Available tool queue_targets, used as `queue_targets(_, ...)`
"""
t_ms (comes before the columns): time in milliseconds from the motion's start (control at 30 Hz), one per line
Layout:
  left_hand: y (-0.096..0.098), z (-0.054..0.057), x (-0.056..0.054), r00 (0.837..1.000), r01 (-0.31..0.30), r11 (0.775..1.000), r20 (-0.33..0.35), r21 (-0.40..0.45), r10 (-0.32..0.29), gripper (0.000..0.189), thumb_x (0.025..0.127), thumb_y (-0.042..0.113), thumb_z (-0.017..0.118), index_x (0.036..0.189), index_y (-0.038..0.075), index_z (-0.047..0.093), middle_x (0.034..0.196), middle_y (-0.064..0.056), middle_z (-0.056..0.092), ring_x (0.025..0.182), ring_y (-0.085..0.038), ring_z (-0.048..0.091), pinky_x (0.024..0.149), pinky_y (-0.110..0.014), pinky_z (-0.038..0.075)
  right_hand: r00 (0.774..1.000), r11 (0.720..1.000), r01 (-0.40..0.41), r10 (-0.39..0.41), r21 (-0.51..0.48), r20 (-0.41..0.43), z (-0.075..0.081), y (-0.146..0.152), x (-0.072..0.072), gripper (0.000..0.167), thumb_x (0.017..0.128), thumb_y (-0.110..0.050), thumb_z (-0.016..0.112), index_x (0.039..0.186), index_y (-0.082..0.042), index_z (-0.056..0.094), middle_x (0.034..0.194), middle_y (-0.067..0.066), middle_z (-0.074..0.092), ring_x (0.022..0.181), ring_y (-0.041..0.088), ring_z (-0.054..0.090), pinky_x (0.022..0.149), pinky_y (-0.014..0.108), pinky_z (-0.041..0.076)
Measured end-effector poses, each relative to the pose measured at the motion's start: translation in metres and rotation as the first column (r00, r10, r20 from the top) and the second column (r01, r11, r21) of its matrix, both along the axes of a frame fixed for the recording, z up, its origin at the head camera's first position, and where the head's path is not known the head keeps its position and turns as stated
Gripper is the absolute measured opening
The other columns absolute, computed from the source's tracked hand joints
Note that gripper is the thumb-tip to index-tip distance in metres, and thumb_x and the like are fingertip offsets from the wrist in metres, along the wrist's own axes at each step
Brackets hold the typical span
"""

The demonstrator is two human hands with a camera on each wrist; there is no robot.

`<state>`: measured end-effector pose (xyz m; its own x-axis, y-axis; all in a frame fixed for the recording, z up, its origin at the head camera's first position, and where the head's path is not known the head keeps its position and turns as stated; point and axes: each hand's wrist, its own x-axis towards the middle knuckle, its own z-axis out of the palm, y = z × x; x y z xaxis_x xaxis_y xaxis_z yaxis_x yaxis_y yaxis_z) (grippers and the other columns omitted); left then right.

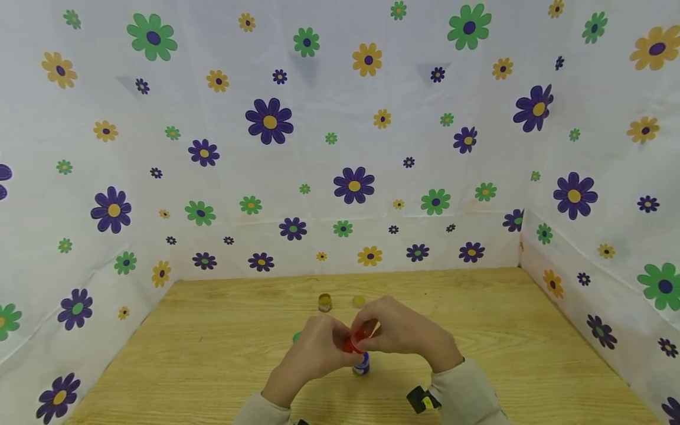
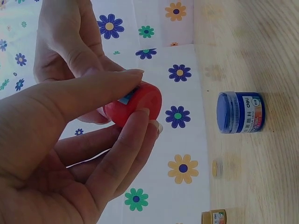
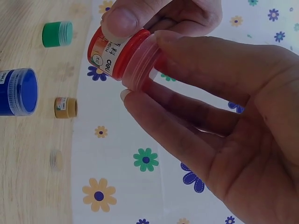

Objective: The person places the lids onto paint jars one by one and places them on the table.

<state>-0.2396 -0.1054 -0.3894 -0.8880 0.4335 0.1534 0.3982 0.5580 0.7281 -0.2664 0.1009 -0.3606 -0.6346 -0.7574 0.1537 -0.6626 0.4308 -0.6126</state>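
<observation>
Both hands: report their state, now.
Left hand: closed, holding the red jar.
Right hand: closed, pinching the jar's clear lid.

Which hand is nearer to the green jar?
Left. In the head view, the left hand partly covers the green jar; the right hand is farther right, pinching the lid of the red jar.

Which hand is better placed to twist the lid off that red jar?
Most likely the right hand: its grip pinches the clear lid from two sides, while the left hand holds the red jar by its body.
</observation>
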Motion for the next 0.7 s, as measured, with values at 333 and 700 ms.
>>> queue_targets(333, 0.0015, -0.0006, -0.0003, 1.000, 0.002, 1.000, 0.006, 0.006, -0.002, 0.016, 0.080, 0.015, 0.089, 0.092, 0.008, 0.082, 0.081, -0.001, 0.078, 0.070, -0.009, 0.067, 0.062, -0.022, 0.054, 0.998, 0.997, 0.062, -0.061, 0.041, -0.024, -0.0027, -0.0033, -0.0012, 0.010, 0.094, -0.019, 0.076, 0.093, -0.008, 0.077, 0.082, -0.002, 0.074, 0.069, 0.001, 0.061, 0.065, 0.017, 0.053)
queue_targets(700, 0.0016, -0.0007, -0.0006, 1.000, 0.004, 1.000, 0.012, 0.011, -0.004, 0.016, 0.079, 0.015, 0.089, 0.092, 0.007, 0.082, 0.081, -0.002, 0.078, 0.069, -0.009, 0.068, 0.062, -0.022, 0.055, 0.995, 0.993, 0.093, -0.091, 0.069, -0.032, -0.0042, -0.0037, -0.0008, 0.017, 0.097, -0.024, 0.073, 0.098, -0.007, 0.076, 0.083, 0.001, 0.075, 0.065, 0.003, 0.061, 0.061, 0.018, 0.052)
